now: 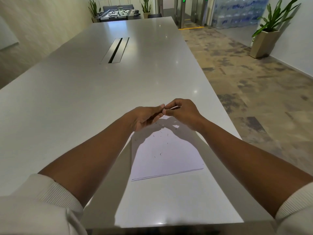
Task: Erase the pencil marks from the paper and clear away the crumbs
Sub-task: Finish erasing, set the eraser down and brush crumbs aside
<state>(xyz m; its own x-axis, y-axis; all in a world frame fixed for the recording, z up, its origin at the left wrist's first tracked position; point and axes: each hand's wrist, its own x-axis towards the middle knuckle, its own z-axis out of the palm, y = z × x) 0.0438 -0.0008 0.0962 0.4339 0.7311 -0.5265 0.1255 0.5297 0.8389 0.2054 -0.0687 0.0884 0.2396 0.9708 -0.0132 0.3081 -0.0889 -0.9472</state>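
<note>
- White rectangular sheet of paper (162, 156): flat on the table, centre-lower frame; its far end lies under both hands and their shadow.
- Dark thin eraser crumbs (160, 153): scattered over the sheet, mostly below the hands.
- Left hand (145, 116): raised above the paper's far end, fingers loosely curled, fingertips meeting the right hand's.
- Right hand (182, 112): fingers curled, pinching a small item too hidden to tell.
- Long glossy grey table (84, 92): metal cable slot (116, 50) at upper centre.
- Potted green plant (265, 33): upper right, on the floor.
</note>
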